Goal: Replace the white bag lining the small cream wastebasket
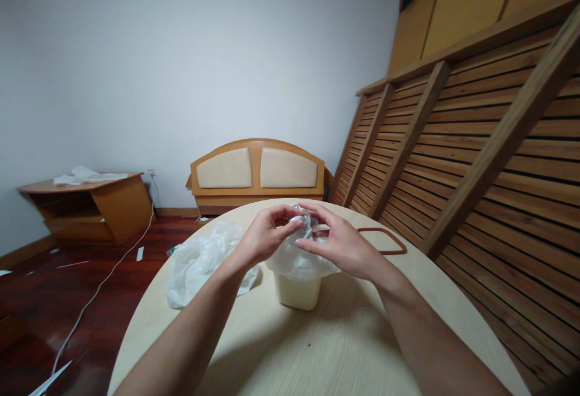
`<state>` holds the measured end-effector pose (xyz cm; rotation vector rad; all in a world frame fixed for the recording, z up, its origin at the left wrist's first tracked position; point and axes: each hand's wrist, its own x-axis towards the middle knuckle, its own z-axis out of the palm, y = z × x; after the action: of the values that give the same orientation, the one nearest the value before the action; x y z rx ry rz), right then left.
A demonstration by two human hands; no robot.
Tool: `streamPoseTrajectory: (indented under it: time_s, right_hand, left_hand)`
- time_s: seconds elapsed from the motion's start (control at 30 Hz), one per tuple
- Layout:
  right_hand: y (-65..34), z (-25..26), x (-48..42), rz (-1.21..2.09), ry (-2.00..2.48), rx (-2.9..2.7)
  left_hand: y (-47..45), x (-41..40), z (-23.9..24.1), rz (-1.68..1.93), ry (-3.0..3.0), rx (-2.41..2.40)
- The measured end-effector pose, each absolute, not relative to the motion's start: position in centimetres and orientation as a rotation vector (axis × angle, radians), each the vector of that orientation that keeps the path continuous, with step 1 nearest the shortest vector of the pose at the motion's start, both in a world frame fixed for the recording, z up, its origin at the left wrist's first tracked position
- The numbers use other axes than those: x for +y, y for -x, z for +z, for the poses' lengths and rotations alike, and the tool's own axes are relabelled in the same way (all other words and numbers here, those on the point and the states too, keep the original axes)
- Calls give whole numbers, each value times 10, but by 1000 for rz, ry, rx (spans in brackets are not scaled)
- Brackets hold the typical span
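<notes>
A cream ribbed bin (298, 292) stands upright on the round table, with a thin white plastic bag (299, 263) draped over its top and sides. Above it, my left hand (274, 230) has its thumb and fingers closed on the gathered top of the bag. Opposite, my right hand (335, 239) curves around the same bunched plastic, its fingertips on the bag. The bin's rim is hidden under the plastic. Left of my left hand lies a second crumpled white plastic bag (199, 263). Beyond my right hand rests a brown rounded frame or ring (385, 242), flat on the table.
The pale round table (272, 360) fills the foreground. Behind it stands a wooden headboard (256, 169). A low wooden cabinet (104, 209) is at the left, with a white cable (109, 272) on the floor. A slatted wooden panel (475, 160) leans at the right.
</notes>
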<state>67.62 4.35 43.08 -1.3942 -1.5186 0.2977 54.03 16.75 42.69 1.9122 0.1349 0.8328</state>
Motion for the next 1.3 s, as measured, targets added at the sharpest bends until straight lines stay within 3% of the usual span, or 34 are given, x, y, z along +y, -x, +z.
streamPoseTrajectory:
  time_s: [0.17,0.37,0.73,0.97,1.3]
  right_hand:
    - [-682,431,47,195,1399,-1458]
    - [-711,435,45,175,1408,-1301]
    - [-750,444,29,-124,1526,-1107]
    - [-760,430,26,-82,1959,-1304]
    - [-764,426,4,-19,2092,-1664]
  left_hand:
    - [-532,160,435,802,-1982,58]
    - [-525,167,434,863,-2131,294]
    - [-536,165,413,545,-2387,158]
    - [-542,165,406,728,-2514,58]
    - [-542,144,414,560,-2762,-65]
